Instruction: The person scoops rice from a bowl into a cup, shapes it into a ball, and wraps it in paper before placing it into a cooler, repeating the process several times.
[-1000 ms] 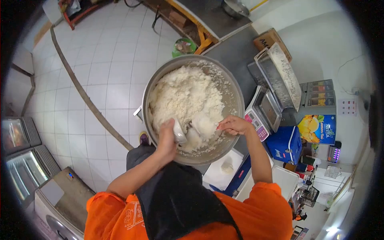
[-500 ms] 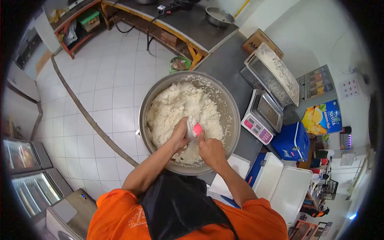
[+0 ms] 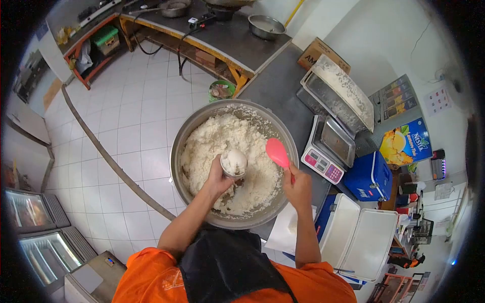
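Note:
A big round metal pot (image 3: pixel 289 134) holds a mass of white cooked rice (image 3: pixel 217 132). Over the rice, my left hand (image 3: pixel 217 174) is wrapped round a small cup (image 3: pixel 234 162) that has rice in it. My right hand (image 3: pixel 298 188) grips the handle of a pink paddle (image 3: pixel 277 151), whose flat blade points up and away from me near the pot's right rim. Paddle and cup are apart. Bits of rice stick to the pot's inner wall.
Right of the pot are a scale (image 3: pixel 323 160), a rice-smeared metal container (image 3: pixel 333 96), a blue cooler (image 3: pixel 368 177) and an open white-lined cooler (image 3: pixel 371 242). White paper (image 3: pixel 283 230) lies near my right forearm. Beyond stand a cardboard box (image 3: pixel 323 53) and a metal bowl (image 3: pixel 267 27).
The pink paddle has moved away from the cup to the right and is now raised. The cup in my left hand has turned so its rice-filled opening shows.

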Demonstrator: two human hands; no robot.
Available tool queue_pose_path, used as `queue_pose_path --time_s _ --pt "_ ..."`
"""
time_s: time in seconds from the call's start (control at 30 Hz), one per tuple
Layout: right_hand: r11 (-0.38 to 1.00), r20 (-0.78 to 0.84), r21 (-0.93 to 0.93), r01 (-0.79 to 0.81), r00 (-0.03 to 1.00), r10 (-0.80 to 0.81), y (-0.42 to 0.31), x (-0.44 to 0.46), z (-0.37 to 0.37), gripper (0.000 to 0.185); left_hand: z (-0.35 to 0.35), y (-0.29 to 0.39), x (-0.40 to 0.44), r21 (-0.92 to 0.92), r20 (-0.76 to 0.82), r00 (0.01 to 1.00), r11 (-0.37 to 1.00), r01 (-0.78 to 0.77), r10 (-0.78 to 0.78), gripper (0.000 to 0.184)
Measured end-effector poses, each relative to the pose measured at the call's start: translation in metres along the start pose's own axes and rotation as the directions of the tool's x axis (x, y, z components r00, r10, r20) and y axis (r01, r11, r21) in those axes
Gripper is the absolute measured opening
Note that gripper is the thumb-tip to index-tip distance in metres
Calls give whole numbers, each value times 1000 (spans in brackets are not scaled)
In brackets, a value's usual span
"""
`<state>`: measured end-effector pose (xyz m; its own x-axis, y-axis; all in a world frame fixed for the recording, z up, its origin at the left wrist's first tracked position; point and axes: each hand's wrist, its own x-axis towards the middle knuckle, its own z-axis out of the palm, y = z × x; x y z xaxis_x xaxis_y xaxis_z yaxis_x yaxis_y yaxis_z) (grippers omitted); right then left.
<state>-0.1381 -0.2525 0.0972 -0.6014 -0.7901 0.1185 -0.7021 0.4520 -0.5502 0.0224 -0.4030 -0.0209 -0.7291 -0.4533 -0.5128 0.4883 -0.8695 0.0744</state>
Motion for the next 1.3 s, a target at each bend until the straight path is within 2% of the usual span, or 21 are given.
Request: queue_pose_path --time_s 0.03,0.07,0.13,0.17,0.27,0.37,0.4,0.57,0.63,0.7,0.77,0.83,0.87,0.93,1.07,1.1,1.13,1.17,1.2,1.23,1.3 --pt "984 102 98 -152 985 142 -1 -7 3 25 0 -2 2 4 -2 1000 1000 1 -1 36" --pt "983 103 99 -155 984 145 6 -15 19 25 -3 -6 7 -11 14 999 999 -38 38 36" --pt "983 80 178 -33 997 19 26 -32 61 26 -13 -12 16 -28 26 997 997 -68 69 36" --pt "983 80 176 -43 996 29 19 -37 69 26 -21 -13 20 79 89 995 996 -51 43 35" --pt "998 329 55 5 944 -23 5 -34 69 24 -20 -13 25 218 123 992 975 -51 25 33" --pt "999 164 39 27 986 -33 -18 -23 20 23 7 -5 7 250 42 999 968 -23 13 31" --pt "994 55 -86 61 997 -57 -20 -23 11 24 16 -1 2 247 -5 1000 969 1 0 30" --pt "972 70 -183 149 988 -139 -29 -32 31 25 -11 -2 21 318 58 998 948 -13 -5 32" --pt "998 140 -52 29 990 -22 -32 -37 40 23 -9 -3 14 353 72 997 935 -38 13 37" --pt "999 171 32 16 985 -21 -27 -40 51 23 -5 -7 6 451 -71 991 889 -71 116 35" --pt "994 195 111 1 980 -23 -11 -38 65 23 -11 -7 10 486 -82 986 870 -87 144 35" --pt "723 394 643 -252 918 -30 3 -31 71 27 -2 -7 -2 520 -94 981 849 -98 171 34" --pt "723 395 643 -251 918 -33 9 -31 68 27 4 -6 -9 471 -93 986 879 -78 137 35" --pt "540 598 597 -593 778 193 -4 -26 45 24 14 -2 -17 419 -86 990 906 -64 110 36" --pt "449 550 683 -577 810 203 6 -29 25 23 2 9 -10 297 46 996 951 -87 77 37" --pt "693 285 654 -303 948 145 17 -29 34 22 -1 12 -6 222 95 993 971 -94 75 38" --pt "863 17 505 -15 1000 7 22 -30 41 22 1 15 -8 155 104 990 982 -106 90 37" --pt "861 16 508 -19 1000 12 26 -33 48 22 2 17 -9 160 101 991 982 -103 87 37" --pt "996 24 -32 82 996 -81 24 -39 55 23 2 18 -11 152 93 991 982 -114 101 36" --pt "810 80 -560 174 985 -156 24 -41 59 24 4 20 -9 143 93 989 981 -129 116 35" --pt "872 12 -480 96 995 -103 29 -32 60 26 6 24 -5 123 83 989 984 -132 122 35"
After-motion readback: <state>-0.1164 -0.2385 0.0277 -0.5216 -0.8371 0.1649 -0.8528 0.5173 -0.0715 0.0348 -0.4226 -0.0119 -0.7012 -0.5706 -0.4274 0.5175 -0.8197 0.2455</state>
